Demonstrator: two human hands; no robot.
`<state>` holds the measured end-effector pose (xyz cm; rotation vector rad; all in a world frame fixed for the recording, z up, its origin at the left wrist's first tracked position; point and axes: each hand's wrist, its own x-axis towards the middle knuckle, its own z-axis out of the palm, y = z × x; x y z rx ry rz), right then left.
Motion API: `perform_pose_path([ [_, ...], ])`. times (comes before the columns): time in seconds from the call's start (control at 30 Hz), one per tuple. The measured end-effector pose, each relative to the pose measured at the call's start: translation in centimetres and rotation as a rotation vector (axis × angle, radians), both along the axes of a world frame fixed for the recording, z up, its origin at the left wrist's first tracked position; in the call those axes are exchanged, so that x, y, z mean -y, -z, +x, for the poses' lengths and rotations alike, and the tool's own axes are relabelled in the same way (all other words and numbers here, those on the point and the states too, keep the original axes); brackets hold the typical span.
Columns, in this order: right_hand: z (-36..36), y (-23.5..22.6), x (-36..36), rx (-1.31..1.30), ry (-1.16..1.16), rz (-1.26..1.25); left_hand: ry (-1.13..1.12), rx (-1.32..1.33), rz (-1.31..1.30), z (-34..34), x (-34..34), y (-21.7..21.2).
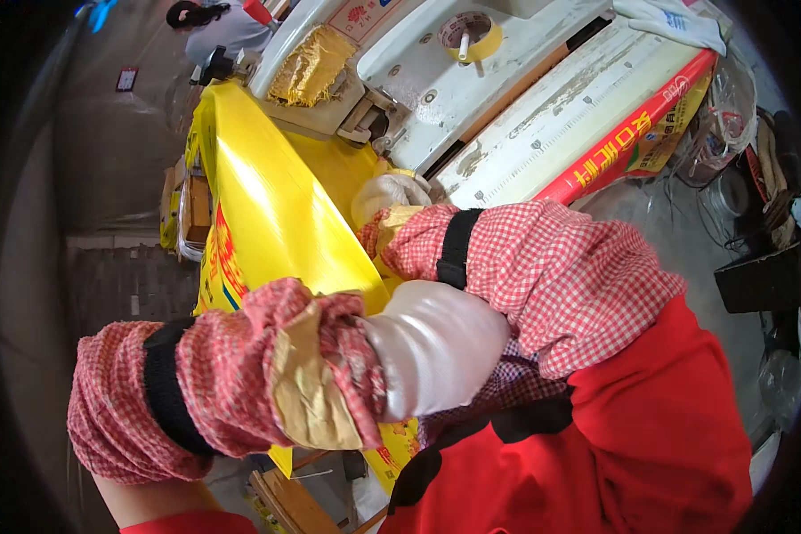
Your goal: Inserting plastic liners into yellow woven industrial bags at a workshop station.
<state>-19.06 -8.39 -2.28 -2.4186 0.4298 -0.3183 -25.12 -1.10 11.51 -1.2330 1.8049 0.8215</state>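
Note:
A large yellow plastic woven sheet, bag-like, stands folded up in front of me beside a white machine that looks like a sewing machine. My right hand, in a white glove, is at the sheet close to the machine's near end; its fingers are mostly hidden. In a smooth white glove, my left hand lies across in front of my body, back upward, near the sheet's lower edge. Its fingers are out of sight. Both forearms wear red checked sleeve covers with black bands; tan patches show on them.
A roll of yellowish tape rests on the machine. Beside it stretches a worn white surface with a red-and-yellow printed bag along its edge and a white glove on top. Another person is at the far left. Wooden pieces lie below.

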Motion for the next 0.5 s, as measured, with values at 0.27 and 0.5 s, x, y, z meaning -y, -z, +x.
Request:
perform_pose_path([
  [0.27, -0.6, 0.1, -0.4, -0.024, 0.021, -0.015, 0.165, -0.051, -0.229, 6.3, 2.7, -4.1],
  [0.5, -1.4, 0.3, -1.9, -0.112, 0.083, -0.075, 0.249, 0.083, -0.088, 7.4, 1.7, -10.9],
])
